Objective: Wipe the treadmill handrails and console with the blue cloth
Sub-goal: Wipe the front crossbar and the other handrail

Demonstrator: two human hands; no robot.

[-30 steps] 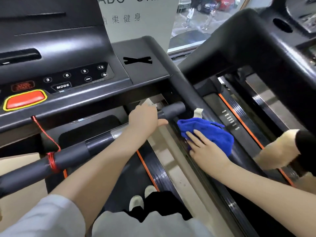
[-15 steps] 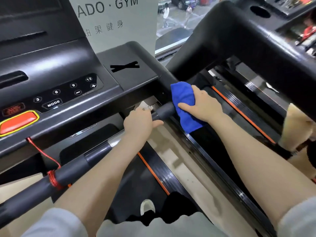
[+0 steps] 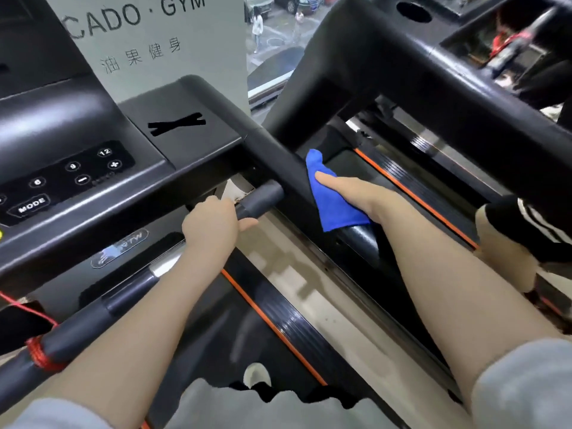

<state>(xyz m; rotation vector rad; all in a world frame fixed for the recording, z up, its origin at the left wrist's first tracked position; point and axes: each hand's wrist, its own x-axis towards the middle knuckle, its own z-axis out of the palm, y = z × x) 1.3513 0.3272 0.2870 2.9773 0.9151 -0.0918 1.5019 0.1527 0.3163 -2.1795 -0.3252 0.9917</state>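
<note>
The blue cloth (image 3: pixel 332 201) lies draped over the right handrail (image 3: pixel 278 159) of the black treadmill, just below where the rail meets the console (image 3: pixel 93 162). My right hand (image 3: pixel 356 195) presses flat on the cloth, thumb pointing up the rail. My left hand (image 3: pixel 213 224) grips the grey front crossbar (image 3: pixel 260 198) that runs from lower left to the rail. The console shows speed buttons and a MODE key.
A neighbouring treadmill's thick black frame (image 3: pixel 433 75) arches over the right side. Another person's leg with a black sock (image 3: pixel 523 230) stands on that machine. A red cord (image 3: pixel 40 351) is wound on the crossbar at lower left. Orange-edged belt (image 3: pixel 278 332) runs below.
My right hand slid the cloth up the right rail from lower down toward the console, then shifted it slightly to the rail's outer side. The left hand stayed on the crossbar.
</note>
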